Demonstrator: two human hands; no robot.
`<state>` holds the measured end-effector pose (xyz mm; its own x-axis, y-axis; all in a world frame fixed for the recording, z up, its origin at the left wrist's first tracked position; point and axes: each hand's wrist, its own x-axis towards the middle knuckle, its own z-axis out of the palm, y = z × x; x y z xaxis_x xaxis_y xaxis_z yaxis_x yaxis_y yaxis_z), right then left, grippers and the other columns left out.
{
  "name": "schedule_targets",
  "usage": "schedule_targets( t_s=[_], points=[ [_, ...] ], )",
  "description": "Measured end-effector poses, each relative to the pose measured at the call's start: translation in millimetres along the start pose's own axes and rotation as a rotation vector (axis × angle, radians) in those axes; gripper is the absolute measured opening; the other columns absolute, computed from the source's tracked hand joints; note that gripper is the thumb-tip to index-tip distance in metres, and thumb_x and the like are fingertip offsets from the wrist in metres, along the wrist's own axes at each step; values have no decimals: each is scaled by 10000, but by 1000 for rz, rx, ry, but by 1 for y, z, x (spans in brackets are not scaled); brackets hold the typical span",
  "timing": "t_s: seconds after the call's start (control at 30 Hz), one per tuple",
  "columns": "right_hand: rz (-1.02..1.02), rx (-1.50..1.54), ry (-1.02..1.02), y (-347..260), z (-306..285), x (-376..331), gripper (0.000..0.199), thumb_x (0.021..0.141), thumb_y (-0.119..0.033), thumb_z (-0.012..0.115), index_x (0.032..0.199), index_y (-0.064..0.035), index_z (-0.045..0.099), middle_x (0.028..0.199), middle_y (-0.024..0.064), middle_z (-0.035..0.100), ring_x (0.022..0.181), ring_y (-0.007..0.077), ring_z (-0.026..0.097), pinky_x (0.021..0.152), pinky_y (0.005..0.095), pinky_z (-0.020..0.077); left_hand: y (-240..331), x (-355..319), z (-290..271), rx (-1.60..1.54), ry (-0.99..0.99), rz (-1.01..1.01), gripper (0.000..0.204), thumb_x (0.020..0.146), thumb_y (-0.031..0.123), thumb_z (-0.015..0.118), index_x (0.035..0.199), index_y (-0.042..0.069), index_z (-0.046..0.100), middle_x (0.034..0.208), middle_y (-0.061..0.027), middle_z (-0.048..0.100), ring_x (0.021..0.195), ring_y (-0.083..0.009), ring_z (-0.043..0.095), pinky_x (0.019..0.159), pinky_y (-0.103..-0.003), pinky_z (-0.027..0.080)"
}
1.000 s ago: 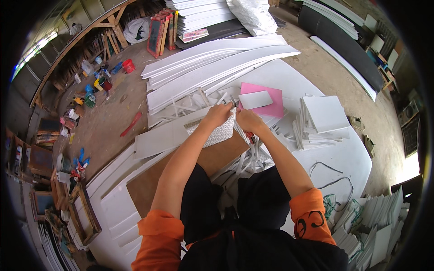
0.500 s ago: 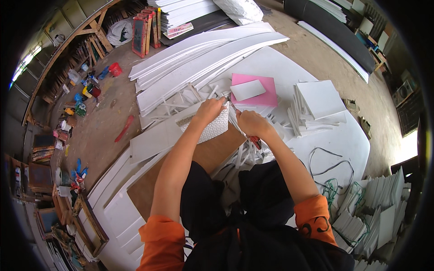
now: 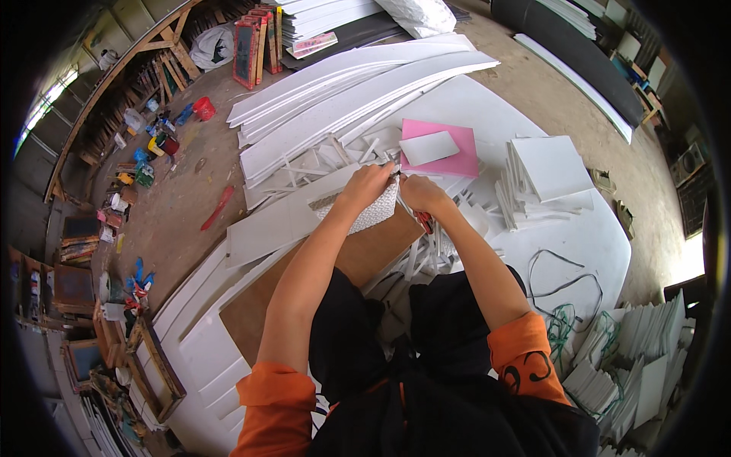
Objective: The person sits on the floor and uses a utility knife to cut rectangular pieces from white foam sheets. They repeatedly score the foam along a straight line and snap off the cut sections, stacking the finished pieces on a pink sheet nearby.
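My left hand (image 3: pixel 369 185) is closed at the far corner of a white sheet with a bumpy, silvery surface (image 3: pixel 378 216). Beneath that sheet lies a brown board (image 3: pixel 384 245), slanting across the white panels. Right beside it, my right hand (image 3: pixel 423 195) is closed round a tool with a red-and-dark handle (image 3: pixel 424 221); its working end, close to the left fingertips, is too small to make out. A long white board (image 3: pixel 270 232) runs along the brown board's far side. White offcut strips (image 3: pixel 358 150) lie loose around both hands.
Beyond my hands lie a pink sheet (image 3: pixel 466 161) with a small white card (image 3: pixel 429 148) on it and long white panels (image 3: pixel 358 80). To the right stand a stack of white squares (image 3: pixel 550 169) and a dark cord (image 3: pixel 567 260). Paint containers (image 3: pixel 166 143) clutter the left floor.
The whole view has shifted slightly to the right. My two hands have drawn closer together at the bumpy sheet's corner, the right one still round the red-handled tool.
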<state>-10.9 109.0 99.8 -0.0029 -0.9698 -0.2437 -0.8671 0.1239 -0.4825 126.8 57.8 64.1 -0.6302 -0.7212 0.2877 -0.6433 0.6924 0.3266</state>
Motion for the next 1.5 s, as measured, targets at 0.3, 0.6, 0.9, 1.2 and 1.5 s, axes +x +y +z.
schedule_targets(
  t_s=[0.3, 0.6, 0.9, 1.2, 1.5],
  points=[
    [51, -149, -21, -5, -17, -26, 463, 894, -288, 217, 925, -9, 585, 939, 187, 595, 930, 350, 559, 815, 430, 424, 3, 4, 3, 40, 7, -5, 229, 756, 147, 593, 882, 0, 471, 657, -216, 553, 684, -386, 552, 577, -452, 434],
    [68, -116, -192, -16, -35, -50, 456, 892, -250, 210, 886, 10, 584, 809, 179, 615, 826, 327, 595, 771, 422, 446, 1, 2, -11, 34, -44, -59, 263, 776, 219, 580, 896, 8, 478, 670, -210, 558, 701, -383, 556, 598, -441, 442],
    [38, -90, -150, -6, -5, -8, 519, 897, -306, 208, 876, 59, 577, 919, 278, 566, 897, 413, 541, 832, 456, 399, 7, -1, -11, -19, -102, -33, 240, 776, 185, 583, 887, 9, 466, 710, -221, 558, 738, -380, 553, 601, -445, 425],
    [6, -97, -83, 7, 11, 3, 510, 904, -292, 210, 844, 56, 578, 885, 245, 586, 872, 409, 552, 796, 464, 421, 17, 11, -6, -91, 61, -247, 338, 757, 355, 575, 921, 60, 551, 810, -146, 593, 752, -324, 565, 637, -395, 438],
    [61, -72, -158, -2, -7, -31, 462, 895, -289, 236, 876, -4, 600, 907, 183, 606, 892, 356, 573, 793, 443, 432, 16, 13, -3, -110, 188, -269, 289, 704, 342, 638, 837, 86, 622, 798, -120, 605, 726, -299, 571, 627, -373, 439]
  ],
)
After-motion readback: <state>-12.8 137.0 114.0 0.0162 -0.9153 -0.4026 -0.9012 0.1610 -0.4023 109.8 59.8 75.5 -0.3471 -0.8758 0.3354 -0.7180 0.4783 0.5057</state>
